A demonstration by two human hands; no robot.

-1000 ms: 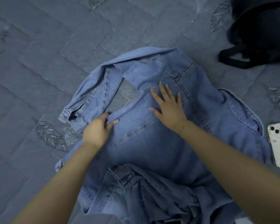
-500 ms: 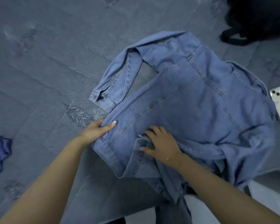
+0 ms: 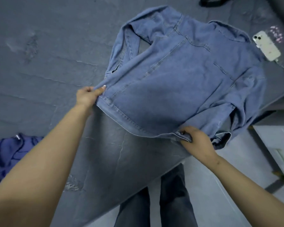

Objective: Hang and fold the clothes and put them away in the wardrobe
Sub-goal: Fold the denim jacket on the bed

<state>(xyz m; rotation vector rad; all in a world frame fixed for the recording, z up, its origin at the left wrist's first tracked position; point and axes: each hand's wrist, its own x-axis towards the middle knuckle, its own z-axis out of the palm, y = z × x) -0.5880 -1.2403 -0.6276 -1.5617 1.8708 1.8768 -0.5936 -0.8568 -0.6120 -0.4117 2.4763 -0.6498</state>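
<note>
A light blue denim jacket [image 3: 184,76] lies spread back-up on a grey quilted bed [image 3: 47,54]. My left hand [image 3: 88,97] pinches the left corner of its hem. My right hand [image 3: 197,141] grips the right corner of the hem, by a metal button, near the bed's edge. The hem is stretched between both hands. One sleeve is folded in at the far left of the jacket; the other hangs over the bed's right edge.
A white phone [image 3: 266,45] lies on the bed beside the jacket's right shoulder. A dark blue garment [image 3: 8,154] is crumpled at the left edge. A black bag strap [image 3: 210,1] shows at the top. A white drawer unit [image 3: 279,149] stands right of the bed.
My right hand left the bunched fabric in the middle and took the right hem corner. My left hand closed on the left corner. The jacket now lies pulled flat and my view shifted back.
</note>
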